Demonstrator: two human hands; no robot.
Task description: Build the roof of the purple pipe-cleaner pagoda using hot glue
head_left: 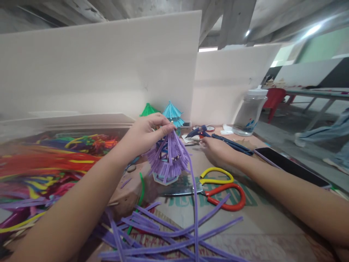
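Left hand [152, 130] pinching the peak of a purple, fuzzy-stemmed, tiered model pagoda [170, 153]; right hand [216, 148] beside a dark-blue glue gun [199, 131], grip indiscernible.

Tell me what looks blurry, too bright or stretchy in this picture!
In the head view, orange strips at the left look smeared; a ceiling light at upper right glares white; the phone near the right edge seems stretched; the purple model under the left hand looks clearer.
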